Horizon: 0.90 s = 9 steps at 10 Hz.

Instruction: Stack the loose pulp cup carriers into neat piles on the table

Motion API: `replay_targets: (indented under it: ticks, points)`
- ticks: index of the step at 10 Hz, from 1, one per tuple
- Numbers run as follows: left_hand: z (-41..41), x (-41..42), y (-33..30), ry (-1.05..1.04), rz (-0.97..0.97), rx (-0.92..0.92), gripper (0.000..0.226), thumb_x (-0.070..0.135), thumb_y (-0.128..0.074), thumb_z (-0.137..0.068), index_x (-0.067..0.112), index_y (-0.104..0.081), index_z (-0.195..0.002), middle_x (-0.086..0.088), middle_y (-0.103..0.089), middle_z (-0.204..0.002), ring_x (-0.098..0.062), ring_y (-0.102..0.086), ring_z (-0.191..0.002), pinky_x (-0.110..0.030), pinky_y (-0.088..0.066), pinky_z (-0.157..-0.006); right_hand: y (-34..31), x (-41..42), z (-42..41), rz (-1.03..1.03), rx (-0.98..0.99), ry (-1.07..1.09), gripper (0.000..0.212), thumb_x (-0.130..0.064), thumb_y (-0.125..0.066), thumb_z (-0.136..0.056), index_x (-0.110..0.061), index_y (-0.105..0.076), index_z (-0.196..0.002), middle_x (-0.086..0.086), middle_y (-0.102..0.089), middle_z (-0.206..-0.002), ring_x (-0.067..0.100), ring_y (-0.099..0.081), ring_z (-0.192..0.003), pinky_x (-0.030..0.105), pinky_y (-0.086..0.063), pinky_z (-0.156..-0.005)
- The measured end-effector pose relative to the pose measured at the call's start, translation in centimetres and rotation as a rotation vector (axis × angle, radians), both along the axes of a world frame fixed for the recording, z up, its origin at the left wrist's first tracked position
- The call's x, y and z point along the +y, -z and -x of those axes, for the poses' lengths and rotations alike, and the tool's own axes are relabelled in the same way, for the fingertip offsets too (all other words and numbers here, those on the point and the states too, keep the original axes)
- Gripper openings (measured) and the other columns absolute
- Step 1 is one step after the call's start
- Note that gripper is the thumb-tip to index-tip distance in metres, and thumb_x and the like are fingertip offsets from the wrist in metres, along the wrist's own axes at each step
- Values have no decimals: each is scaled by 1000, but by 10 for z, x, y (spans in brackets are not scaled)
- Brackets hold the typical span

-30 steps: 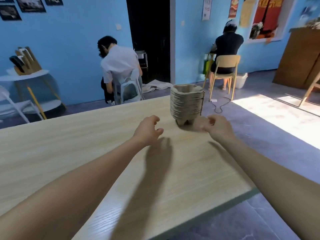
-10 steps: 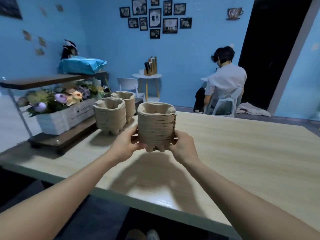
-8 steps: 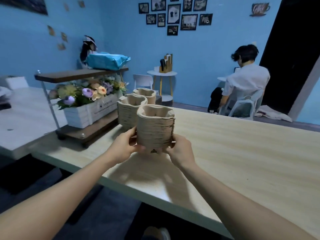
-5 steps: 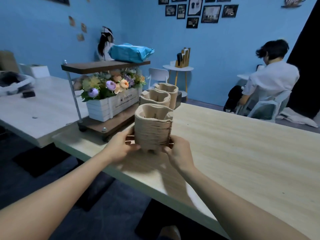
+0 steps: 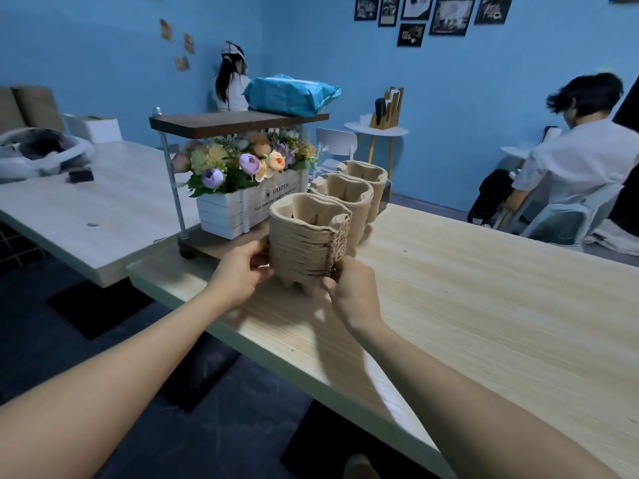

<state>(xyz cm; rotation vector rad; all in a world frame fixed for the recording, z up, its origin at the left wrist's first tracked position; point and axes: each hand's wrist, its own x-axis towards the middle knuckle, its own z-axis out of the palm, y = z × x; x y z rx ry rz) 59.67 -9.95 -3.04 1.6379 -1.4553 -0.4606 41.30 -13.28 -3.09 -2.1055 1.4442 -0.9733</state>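
Both bare forearms reach forward over the near edge of the long pale wood-grain table (image 5: 484, 305), and the two hands clasp the nearest tall stack of brown moulded-pulp cup carriers (image 5: 307, 243) low on its sides. The left hand (image 5: 238, 274) curls round the stack's left flank with the thumb on the front; the right hand (image 5: 352, 292) pinches the lower right corner, fingers bent. Whether the stack's feet touch the table or hang just above it cannot be told. Directly behind this stack stand two more stacks of the same carriers, the middle stack (image 5: 345, 202) close behind and the far stack (image 5: 370, 178) behind that, all three in a row. Left of the held stack sits a dark wooden two-tier shelf on metal posts (image 5: 235, 121); its lower board carries a white slatted planter box (image 5: 249, 209) filled with purple, peach and yellow artificial flowers (image 5: 242, 164), and its top board bears a crumpled blue plastic package (image 5: 290, 96). Further left of the stack lies a second pale table (image 5: 103, 216). Right of the stack, well apart, a person in a white shirt (image 5: 584, 160) sits with their back turned.
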Motion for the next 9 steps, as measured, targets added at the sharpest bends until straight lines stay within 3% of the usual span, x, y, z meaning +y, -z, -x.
replay_targets:
  ticks: [2,4,5,6,7,9]
  points:
    - [-2,-3,1,-21,-10,-23,53,-5,-64,-82,16,-54,-130,-2,-67,-112,-14,-62,-100,-32,-47,-98,0,-2,-4,-31,19,26,19,-14,-68,-83,-2,-63,-98,14,-68,-98,29,-60,-91,33,-44,-75]
    - [13,11,0,-38,-28,-74,60,4,-65,-85,20,-44,-138,2,-61,-115,-12,-58,-97,-24,-42,-89,-1,8,-1,-80,80,-41,31,-20,-66,-87,-5,-58,-112,13,-65,-112,31,-59,-104,36,-46,-85]
    - [25,22,1,-71,-84,-75,61,13,-65,-86,21,-38,-140,3,-55,-124,-16,-54,-113,-33,-42,-99,-4,20,14,-90,98,-82,35,-21,-65,-89,-7,-56,-120,12,-63,-118,29,-56,-110,35,-43,-89]
    - [50,37,2,-187,-126,-95,58,23,-62,-89,16,-34,-138,-7,-51,-134,-25,-50,-121,-40,-41,-100,-9,34,39,-97,93,-77,43,-19,-63,-91,-5,-51,-130,15,-59,-127,30,-54,-118,36,-43,-96]
    - [89,51,3,-202,-122,-86,57,25,-60,-90,14,-32,-138,-9,-52,-133,-24,-54,-116,-39,-43,-96,-11,45,72,-113,84,-37,50,-21,-62,-92,-3,-47,-135,17,-56,-133,30,-52,-121,35,-42,-99]
    - [183,54,-8,7,-33,-161,46,26,-61,-90,12,-46,-130,-5,-54,-123,-15,-58,-94,-36,-49,-87,-21,69,164,-103,45,137,49,-22,-62,-92,-6,-48,-136,14,-55,-134,27,-51,-124,32,-39,-100]
